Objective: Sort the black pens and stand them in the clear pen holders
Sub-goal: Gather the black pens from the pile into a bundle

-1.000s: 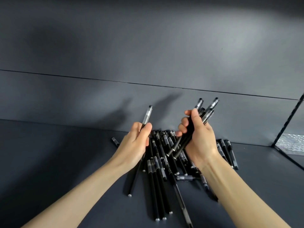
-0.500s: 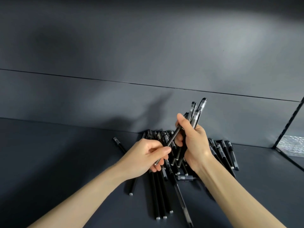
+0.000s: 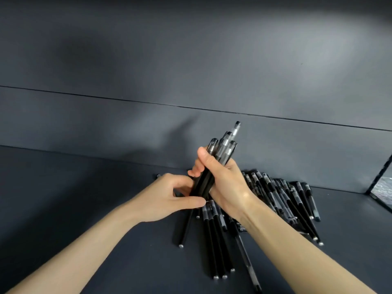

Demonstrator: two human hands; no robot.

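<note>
Item: bundle of black pens (image 3: 225,146), upright, clenched in my right hand (image 3: 224,185). My left hand (image 3: 165,198) pinches its lower end with the fingers (image 3: 182,179). Remainder: loose pile (image 3: 284,200) on worktop (image 3: 84,198). Risk: uneven ends and a slack grip could let pens slide out.

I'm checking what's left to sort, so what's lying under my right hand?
A loose pile of black pens lies on the dark grey table beneath the right hand, which holds a bundle of black pens. The wrist hides the pile's middle.
</note>
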